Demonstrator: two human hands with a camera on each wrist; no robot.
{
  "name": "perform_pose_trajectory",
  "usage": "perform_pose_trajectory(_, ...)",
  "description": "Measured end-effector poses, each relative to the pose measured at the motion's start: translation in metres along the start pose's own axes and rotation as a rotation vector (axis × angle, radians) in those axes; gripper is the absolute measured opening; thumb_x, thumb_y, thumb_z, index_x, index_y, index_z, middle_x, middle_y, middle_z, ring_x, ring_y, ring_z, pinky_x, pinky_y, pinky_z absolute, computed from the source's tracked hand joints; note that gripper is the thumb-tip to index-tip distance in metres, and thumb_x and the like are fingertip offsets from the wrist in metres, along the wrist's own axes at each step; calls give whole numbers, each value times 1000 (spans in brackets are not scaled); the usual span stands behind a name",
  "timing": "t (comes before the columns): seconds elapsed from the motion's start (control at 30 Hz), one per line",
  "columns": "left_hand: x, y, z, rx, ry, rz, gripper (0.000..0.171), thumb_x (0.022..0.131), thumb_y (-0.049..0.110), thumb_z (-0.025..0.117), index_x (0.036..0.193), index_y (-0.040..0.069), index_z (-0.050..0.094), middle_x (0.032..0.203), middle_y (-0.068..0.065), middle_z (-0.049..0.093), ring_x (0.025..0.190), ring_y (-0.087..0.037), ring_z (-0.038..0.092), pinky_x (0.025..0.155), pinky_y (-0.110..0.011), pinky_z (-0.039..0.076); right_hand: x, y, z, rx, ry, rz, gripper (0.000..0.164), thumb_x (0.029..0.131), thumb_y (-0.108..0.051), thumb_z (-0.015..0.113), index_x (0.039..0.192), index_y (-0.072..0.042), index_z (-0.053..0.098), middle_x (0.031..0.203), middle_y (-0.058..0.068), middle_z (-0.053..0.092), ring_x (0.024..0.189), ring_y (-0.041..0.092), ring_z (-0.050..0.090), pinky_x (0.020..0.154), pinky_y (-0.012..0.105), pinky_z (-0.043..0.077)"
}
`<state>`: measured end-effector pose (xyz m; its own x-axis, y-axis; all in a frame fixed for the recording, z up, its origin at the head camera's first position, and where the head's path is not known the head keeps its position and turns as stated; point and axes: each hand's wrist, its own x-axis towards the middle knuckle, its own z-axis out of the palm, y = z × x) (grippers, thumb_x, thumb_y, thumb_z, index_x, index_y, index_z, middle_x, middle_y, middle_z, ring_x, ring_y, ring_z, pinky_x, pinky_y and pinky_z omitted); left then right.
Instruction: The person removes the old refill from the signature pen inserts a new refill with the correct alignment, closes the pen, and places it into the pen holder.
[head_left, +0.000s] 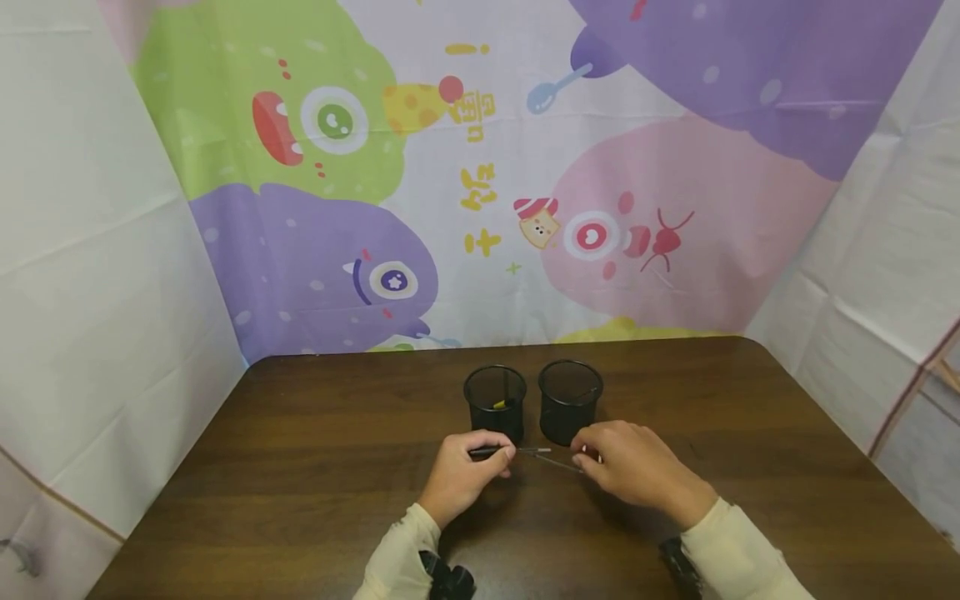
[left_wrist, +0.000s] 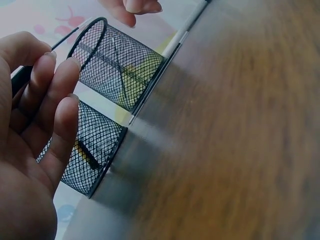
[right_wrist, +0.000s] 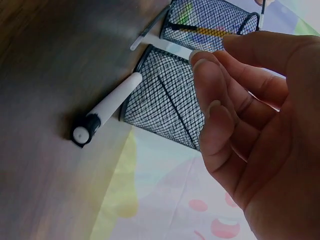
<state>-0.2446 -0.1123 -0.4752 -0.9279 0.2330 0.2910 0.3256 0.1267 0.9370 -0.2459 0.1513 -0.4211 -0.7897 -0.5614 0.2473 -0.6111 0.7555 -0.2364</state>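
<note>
My left hand point(head_left: 468, 471) pinches a black pen point(head_left: 483, 452) between thumb and fingers. Its thin dark shaft with a pale tip sticks out to the right of the fingertips, as the left wrist view also shows. Facing it, my right hand point(head_left: 637, 467) is loosely curled, thumb and index tips close together, with nothing visible between them. On the table near these fingers lie a thin dark stick like a pen refill point(right_wrist: 150, 27) and a white tube with a black end point(right_wrist: 112, 102), like a pen barrel; the right hand mostly hides the tube in the head view.
Two black mesh pen cups stand side by side just beyond my hands. The left cup point(head_left: 497, 425) contains a yellow and black item; the right cup point(head_left: 568, 425) has a thin dark stick inside. A cartoon-printed cloth point(head_left: 480, 300) hangs behind the brown table point(head_left: 337, 433).
</note>
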Motion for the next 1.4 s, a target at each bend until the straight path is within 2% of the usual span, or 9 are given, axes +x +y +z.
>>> perform_pose_trajectory(0.27, -1, 0, 1, -26, 6, -5, 15, 91, 12, 74, 99, 0, 75, 92, -15, 73, 72, -19, 72, 72, -31, 59, -3, 8, -3, -3, -4, 30, 5, 90, -22, 74, 95, -19, 74, 80, -19, 61, 71, 1, 56, 60, 29, 48)
perform_pose_trajectory(0.47, -2, 2, 0, -44, -3, -1, 19, 91, 12, 74, 101, -4, 74, 94, -19, 72, 72, -20, 73, 72, -32, 59, -3, 12, -5, 7, -14, 76, 7, 89, -22, 76, 86, -24, 70, 73, -20, 56, 65, 1, 52, 57, 30, 45)
perform_pose_trajectory(0.77, 0, 1, -1, -1, 1, 4, 22, 92, 16, 74, 102, -3, 74, 93, -8, 74, 72, -20, 73, 72, -32, 59, -4, 20, -7, -5, -73, 146, 12, 85, -18, 77, 80, -23, 68, 70, -15, 54, 62, 6, 51, 55, 33, 44)
perform_pose_trajectory(1.1, 0, 1, 0, -20, 1, -12, 18, 92, 15, 74, 102, 0, 75, 95, -11, 73, 73, -21, 73, 73, -31, 59, -9, 25, -1, -31, -150, 224, 12, 82, -21, 81, 80, -22, 69, 69, -13, 54, 62, 10, 52, 54, 37, 44)
perform_pose_trajectory(1.3, 0, 1, 2, -12, 13, -19, 17, 92, 7, 71, 103, -7, 72, 96, -22, 72, 72, -23, 73, 72, -29, 58, -10, 26, 1, -45, -156, 223, 13, 82, -20, 81, 79, -22, 68, 70, -12, 55, 63, 10, 52, 55, 38, 45)
perform_pose_trajectory(1.4, 0, 3, 3, -4, 15, -18, 17, 92, 5, 71, 102, -8, 71, 94, -20, 72, 72, -24, 73, 72, -29, 58, -10, 28, 3, -56, -153, 224, 13, 82, -20, 81, 79, -23, 68, 72, -11, 56, 63, 10, 53, 55, 38, 46)
